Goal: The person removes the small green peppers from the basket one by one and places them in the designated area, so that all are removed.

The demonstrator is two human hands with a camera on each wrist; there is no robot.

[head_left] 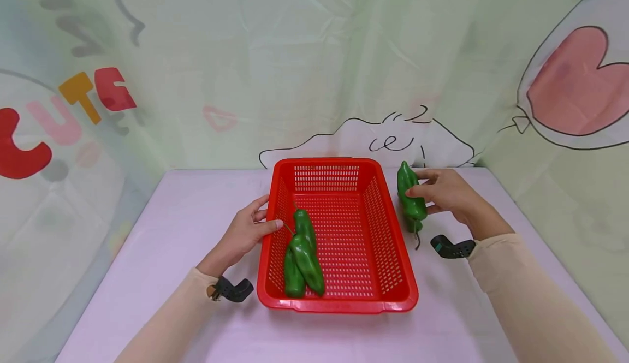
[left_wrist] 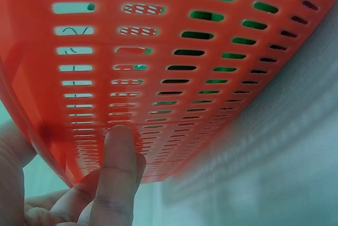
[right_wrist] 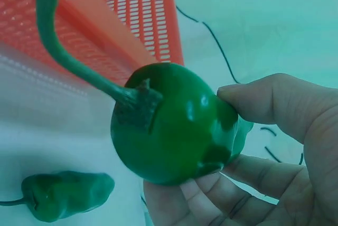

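My left hand (head_left: 247, 226) grips the left rim of a red plastic basket (head_left: 336, 305), thumb over the rim and fingers against the slotted outer wall (left_wrist: 174, 67). Several green peppers (head_left: 308, 265) lie along the basket's left side. Beyond the right rim, my right hand (head_left: 444, 192) holds another green pepper (head_left: 407, 185) between thumb and fingers. In the right wrist view this held pepper (right_wrist: 169, 125) has its curved stem toward the camera. A further green pepper (right_wrist: 68, 194) lies on the table below it, mostly hidden under the held one in the head view.
The basket stands on a pale lilac table (head_left: 187, 199). Behind and at both sides hangs a light printed curtain (head_left: 295, 68) with letters and a heart balloon. Dark wrist devices (head_left: 451, 247) sit at both cuffs.
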